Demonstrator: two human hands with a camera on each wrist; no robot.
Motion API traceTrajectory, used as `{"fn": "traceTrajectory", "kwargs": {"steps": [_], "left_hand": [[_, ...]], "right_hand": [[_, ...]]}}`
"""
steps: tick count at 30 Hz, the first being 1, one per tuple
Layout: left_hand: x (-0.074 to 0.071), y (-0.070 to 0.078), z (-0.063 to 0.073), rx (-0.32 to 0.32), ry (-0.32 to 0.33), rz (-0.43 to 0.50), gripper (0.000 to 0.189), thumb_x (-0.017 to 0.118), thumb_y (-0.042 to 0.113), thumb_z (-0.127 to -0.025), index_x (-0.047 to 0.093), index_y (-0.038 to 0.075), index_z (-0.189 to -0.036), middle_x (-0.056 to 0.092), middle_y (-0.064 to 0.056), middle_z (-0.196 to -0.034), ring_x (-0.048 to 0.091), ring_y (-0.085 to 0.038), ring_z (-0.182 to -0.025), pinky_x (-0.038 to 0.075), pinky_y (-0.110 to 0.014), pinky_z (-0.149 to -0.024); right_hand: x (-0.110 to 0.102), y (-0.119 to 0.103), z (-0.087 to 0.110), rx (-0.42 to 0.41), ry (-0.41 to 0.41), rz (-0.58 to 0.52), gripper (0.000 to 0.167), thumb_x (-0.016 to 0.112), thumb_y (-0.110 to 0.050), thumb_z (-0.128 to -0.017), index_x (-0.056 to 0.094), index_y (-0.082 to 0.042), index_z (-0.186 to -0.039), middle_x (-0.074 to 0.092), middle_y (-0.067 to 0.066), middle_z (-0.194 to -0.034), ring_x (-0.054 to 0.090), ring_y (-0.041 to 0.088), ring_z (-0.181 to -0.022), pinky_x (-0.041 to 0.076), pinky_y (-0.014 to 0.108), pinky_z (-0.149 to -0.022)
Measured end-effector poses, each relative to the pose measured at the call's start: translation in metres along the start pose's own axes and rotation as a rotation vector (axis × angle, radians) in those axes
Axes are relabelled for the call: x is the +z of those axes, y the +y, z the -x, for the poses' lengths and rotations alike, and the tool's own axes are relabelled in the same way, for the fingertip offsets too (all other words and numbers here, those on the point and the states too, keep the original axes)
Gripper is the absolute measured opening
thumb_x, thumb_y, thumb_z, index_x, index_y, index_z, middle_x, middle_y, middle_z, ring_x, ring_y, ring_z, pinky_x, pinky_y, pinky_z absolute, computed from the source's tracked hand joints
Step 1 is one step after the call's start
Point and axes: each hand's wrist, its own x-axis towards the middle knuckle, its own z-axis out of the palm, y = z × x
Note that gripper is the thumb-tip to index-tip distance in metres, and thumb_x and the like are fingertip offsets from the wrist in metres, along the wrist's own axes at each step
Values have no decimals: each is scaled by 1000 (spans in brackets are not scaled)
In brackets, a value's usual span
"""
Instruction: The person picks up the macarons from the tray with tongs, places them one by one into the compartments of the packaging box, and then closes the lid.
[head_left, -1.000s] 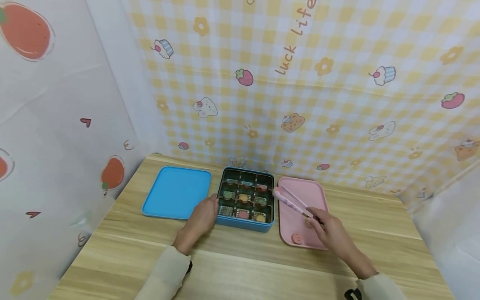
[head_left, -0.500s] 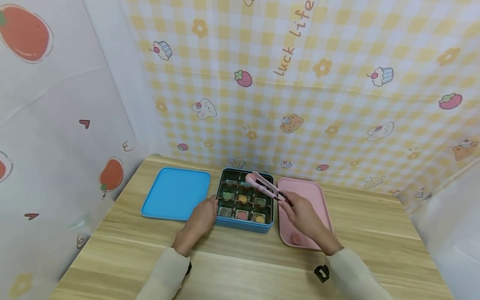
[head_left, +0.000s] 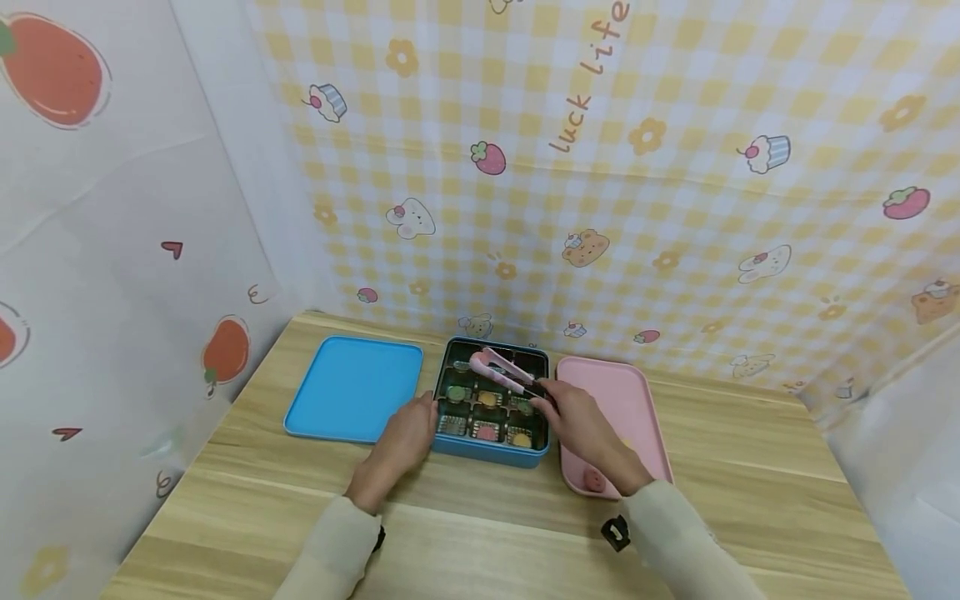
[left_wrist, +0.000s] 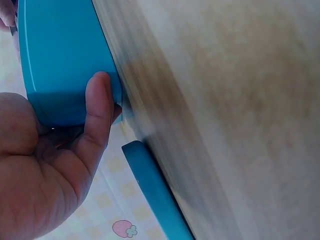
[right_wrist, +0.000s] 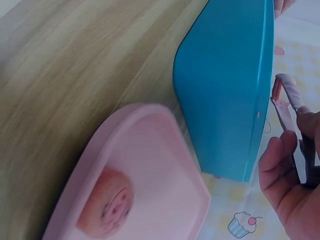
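- By the curled left hand (head_left: 405, 429), the box (head_left: 487, 452) was held.
- Over it, tongs (head_left: 480, 363), pinched by the right hand (head_left: 577, 417), had been carried leftward; work was judged shifted there.
- On the tray (head_left: 615, 387), a piece (head_left: 594, 480) was left.

The table (head_left: 480, 533) has a light wood surface with visible grain. On its far part three things lie in a row — a blue lid (head_left: 356, 387) at left, a blue box (head_left: 487, 452) between, a pink tray (head_left: 611, 392) at right.
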Motion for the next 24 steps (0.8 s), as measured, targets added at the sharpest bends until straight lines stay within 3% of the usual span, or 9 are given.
{"fn": "traceTrajectory", "kwargs": {"steps": [5, 8, 18, 24], "left_hand": [[1, -1, 1, 17, 36, -4, 39, 40, 14, -107, 54, -16, -128, 66, -28, -108, 65, -40, -102, 55, -51, -83], [1, 0, 0, 28, 47, -8, 38, 40, 13, -107, 56, -16, -125, 67, -27, -104, 65, -40, -100, 55, -51, -81], [2, -1, 0, 16, 48, -12, 37, 41, 13, -106, 56, -15, -126, 67, -26, -105, 65, -39, -100, 55, -51, -81], [3, -2, 0, 26, 54, -1, 29, 42, 12, -106, 61, -8, -113, 60, -12, -79, 64, -31, -84, 54, -46, -70]], "right_hand": [[3, -6, -7, 17, -36, 25, 34, 61, -21, -100, 63, -3, -129, 59, -1, -82, 49, 12, -66, 44, 33, -66], [5, -8, -11, 26, -49, 29, 38, 61, -22, -100, 61, -4, -133, 58, -1, -80, 50, 13, -66, 45, 33, -66], [10, -18, -23, 28, -61, 61, 24, 60, -23, -100, 66, -5, -114, 60, 1, -82, 51, 15, -66, 46, 35, -65], [11, -21, -25, 23, -60, 92, 26, 61, -23, -100, 66, -3, -115, 65, 6, -89, 54, 17, -70, 47, 37, -66]]}}
